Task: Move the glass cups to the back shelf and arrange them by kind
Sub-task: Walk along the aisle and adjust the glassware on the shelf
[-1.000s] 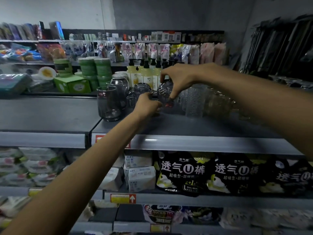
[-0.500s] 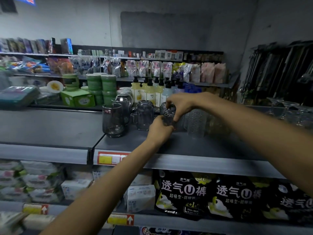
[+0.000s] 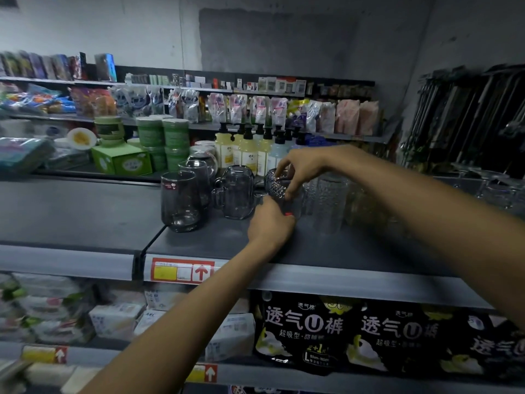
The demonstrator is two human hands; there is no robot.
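Observation:
On the grey top shelf [image 3: 326, 248] stand several glass cups. My right hand [image 3: 301, 169] pinches the rim of a small dimpled glass cup [image 3: 274, 184] from above. My left hand [image 3: 270, 223] curls round that cup's lower part, near a red spot. To the left stand a ribbed handled mug [image 3: 237, 191] and two smoky grey tumblers [image 3: 179, 201], one behind the other. Clear textured glasses [image 3: 329, 200] stand in a blurred row to the right, partly hidden by my right forearm.
Pump bottles [image 3: 247, 150], green tubs [image 3: 163, 140] and a green box [image 3: 122, 162] fill the shelf behind. Stemmed glasses [image 3: 494, 189] hang at the far right. Black nappy packs [image 3: 312, 331] and tissue packs [image 3: 119, 319] lie on lower shelves. Bare grey shelf [image 3: 71, 211] stretches left.
The view has tilted up, so the shelf sits lower in frame. Both hands stay on the dimpled cup, which is now closer to the shelf surface beside the handled mug.

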